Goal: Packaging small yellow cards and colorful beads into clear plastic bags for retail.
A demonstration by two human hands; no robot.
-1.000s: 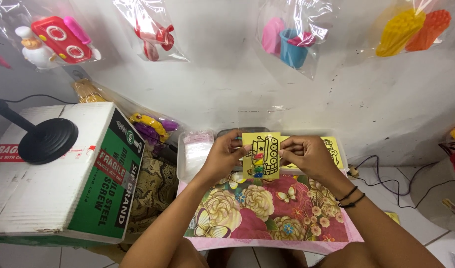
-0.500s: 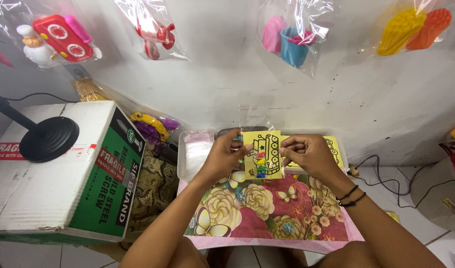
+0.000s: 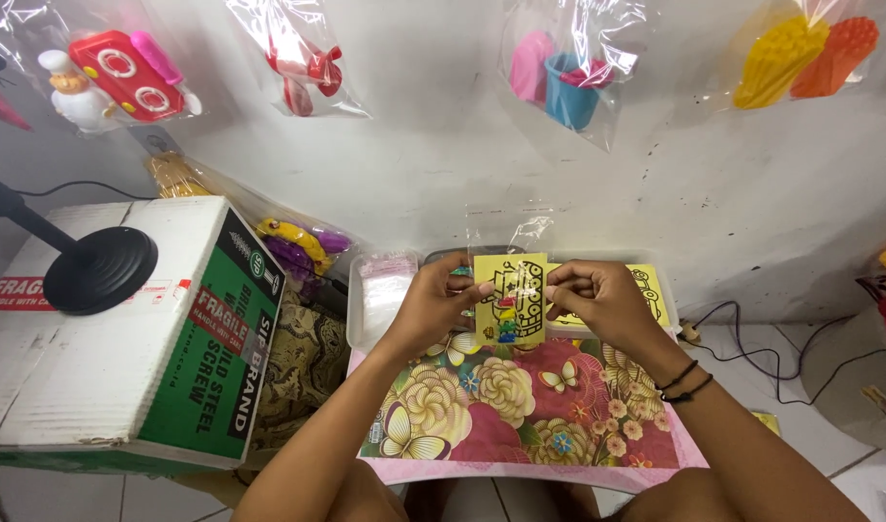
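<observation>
A small yellow card point(image 3: 512, 295) with a black line drawing and coloured dots sits inside a clear plastic sleeve point(image 3: 509, 229) whose top sticks up above it. My left hand point(image 3: 433, 300) pinches the card's left edge. My right hand point(image 3: 598, 298) pinches its right edge, with dark bands on that wrist. Both hold it upright over a flowered mat point(image 3: 520, 401). Behind the card lies a clear shallow tray point(image 3: 361, 324) with more yellow cards point(image 3: 651, 290) and a stack of clear sleeves point(image 3: 387, 290).
A white and green cardboard box point(image 3: 124, 338) stands at the left with a black round stand base point(image 3: 97, 271) on top. Bagged plastic toys point(image 3: 124, 77) hang on the white wall. A cable point(image 3: 752, 343) lies on the floor at the right.
Both hands stay on the card with only slight shifts of the fingers; the card remains in the same place.
</observation>
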